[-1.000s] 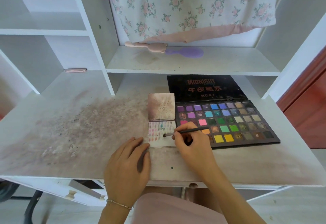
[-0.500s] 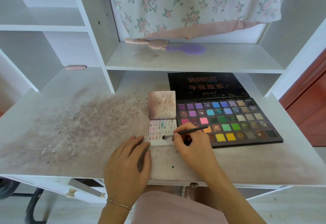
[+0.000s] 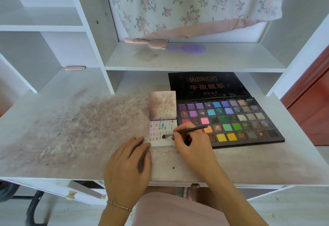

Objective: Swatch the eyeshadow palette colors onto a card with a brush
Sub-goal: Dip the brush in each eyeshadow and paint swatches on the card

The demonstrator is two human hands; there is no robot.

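Since the frame a second earlier, little had moved: the right hand (image 3: 193,147) kept its pinch on the brush (image 3: 185,131) and the brush head had shifted only slightly over the card, while the left hand (image 3: 128,165) stayed flat where it was.

From the head camera, the swatch card (image 3: 160,133) lay on the white desk (image 3: 71,128), touching the left edge of the eyeshadow palette (image 3: 229,120). Rows of small pink, green and grey marks covered the card's upper part; its lower strip was bare. A stained, brownish card (image 3: 162,104) lay just behind it, also against the palette's left edge. The right hand's thumb and fingers were curled round the dark handle near the ferrule, and the bristles rested on the card near its middle. The left hand lay with straight fingers pressed on the desk, fingertips touching the card's lower left corner; it held nothing.

The palette was open, its black lid (image 3: 206,84) tilted back behind the tray. The tray held a grid of square pans: purples and blues at the back, greens in the middle, yellows and orange at the front, browns and dull tones to the right. Several pans looked worn.

Left of the palette, the desk was smeared with pinkish-brown powder. On the shelf behind the palette lay a pink comb (image 3: 147,42) touching a purple hairbrush (image 3: 188,49), beneath a hanging floral cloth (image 3: 187,3).
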